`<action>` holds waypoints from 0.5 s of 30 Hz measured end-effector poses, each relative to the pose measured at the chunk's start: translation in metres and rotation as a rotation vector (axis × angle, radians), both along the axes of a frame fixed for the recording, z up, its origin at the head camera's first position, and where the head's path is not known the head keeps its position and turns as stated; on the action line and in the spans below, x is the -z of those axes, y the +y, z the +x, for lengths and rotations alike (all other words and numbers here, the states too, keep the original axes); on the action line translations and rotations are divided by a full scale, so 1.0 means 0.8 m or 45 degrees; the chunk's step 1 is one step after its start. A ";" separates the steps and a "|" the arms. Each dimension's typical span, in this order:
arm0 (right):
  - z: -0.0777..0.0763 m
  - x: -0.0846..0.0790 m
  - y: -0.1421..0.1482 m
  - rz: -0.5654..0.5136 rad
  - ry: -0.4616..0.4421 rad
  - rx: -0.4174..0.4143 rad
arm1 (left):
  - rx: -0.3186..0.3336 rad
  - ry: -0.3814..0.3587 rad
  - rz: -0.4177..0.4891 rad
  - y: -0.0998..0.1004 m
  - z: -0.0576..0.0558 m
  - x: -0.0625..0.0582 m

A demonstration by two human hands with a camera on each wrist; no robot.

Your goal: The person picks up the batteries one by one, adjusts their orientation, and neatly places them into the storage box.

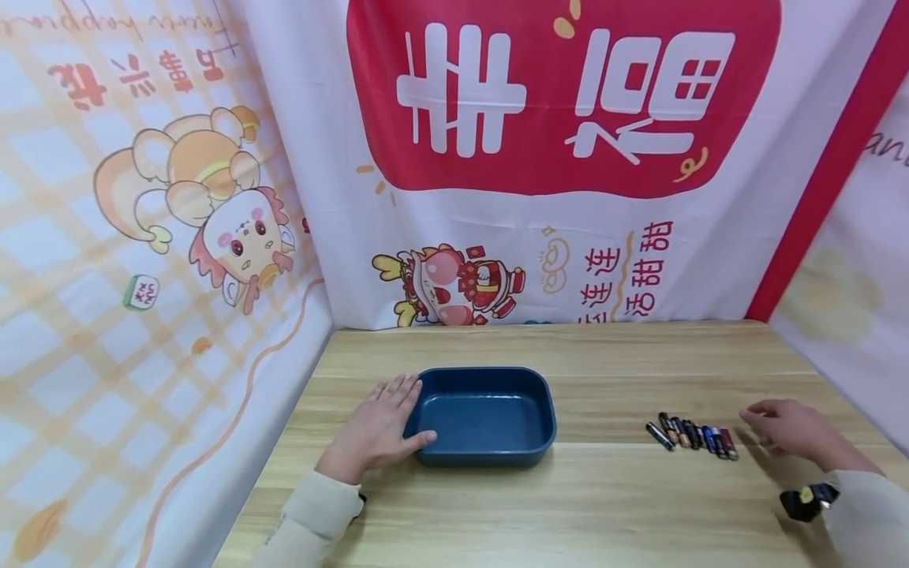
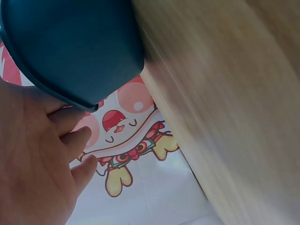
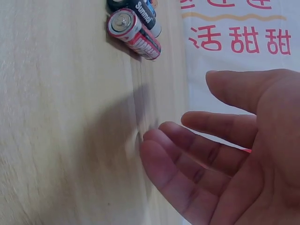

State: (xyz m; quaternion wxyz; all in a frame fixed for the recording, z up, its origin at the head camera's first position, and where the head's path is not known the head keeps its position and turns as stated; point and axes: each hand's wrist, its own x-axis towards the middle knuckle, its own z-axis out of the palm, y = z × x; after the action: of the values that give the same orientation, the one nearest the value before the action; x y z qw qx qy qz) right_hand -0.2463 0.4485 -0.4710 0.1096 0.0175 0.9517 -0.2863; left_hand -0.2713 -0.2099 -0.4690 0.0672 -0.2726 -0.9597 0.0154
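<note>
My left hand rests with straight, spread fingers on the left rim of a dark blue rectangular tub. In the left wrist view the tub's outer wall rises beside the fingertips. Nothing lies inside the tub. My right hand hovers above the table with loosely bent fingers and holds nothing. Just left of it, several small batteries lie side by side in a row. A red battery is at the row's right end, nearest my right hand; its metal end faces the right wrist camera.
The wooden table carries the tub and the batteries. White printed cloth hangs along the back and both sides, meeting the table's edges. A black wrist device sits at the right cuff.
</note>
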 end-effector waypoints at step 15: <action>-0.001 0.014 -0.003 -0.008 -0.056 0.026 | 0.005 -0.062 0.022 0.004 0.014 0.003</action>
State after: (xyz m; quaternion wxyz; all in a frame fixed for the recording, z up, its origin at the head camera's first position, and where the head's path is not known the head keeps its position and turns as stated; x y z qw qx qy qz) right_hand -0.2471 0.4457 -0.4822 0.1277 0.0331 0.9479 -0.2900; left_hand -0.2599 -0.2071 -0.4713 0.0460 -0.2741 -0.9606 0.0004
